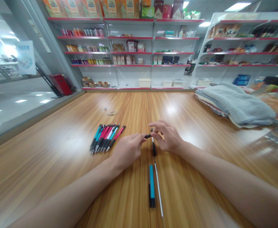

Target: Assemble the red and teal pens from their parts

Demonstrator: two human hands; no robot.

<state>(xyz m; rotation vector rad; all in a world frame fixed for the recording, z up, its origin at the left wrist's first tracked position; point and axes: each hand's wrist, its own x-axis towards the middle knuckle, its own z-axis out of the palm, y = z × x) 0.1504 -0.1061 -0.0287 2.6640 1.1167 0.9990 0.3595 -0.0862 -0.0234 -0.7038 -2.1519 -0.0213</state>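
My left hand (pixel 130 148) pinches a short black pen part (pixel 147 136) between thumb and fingertips. At the part's right end, the thumb and a finger of my right hand (pixel 168 136) close on it, while another finger reaches forward. Just below the hands lies a black grip piece (pixel 154 148) with a pale section above it. Closer to me are a teal pen barrel (pixel 151 182) with a black clip and, beside it, a thin white refill (pixel 158 186). A small metallic bit (pixel 151 129) shows by my right fingers, too small to name.
Several teal, red and white pens (pixel 106 137) lie side by side left of my hands. Behind them are a thin ring-shaped strip (pixel 112 113) and a tiny metallic piece (pixel 105 109). Folded cloths (pixel 236 103) are stacked at the right. Stocked shelves (pixel 129 38) stand beyond the table.
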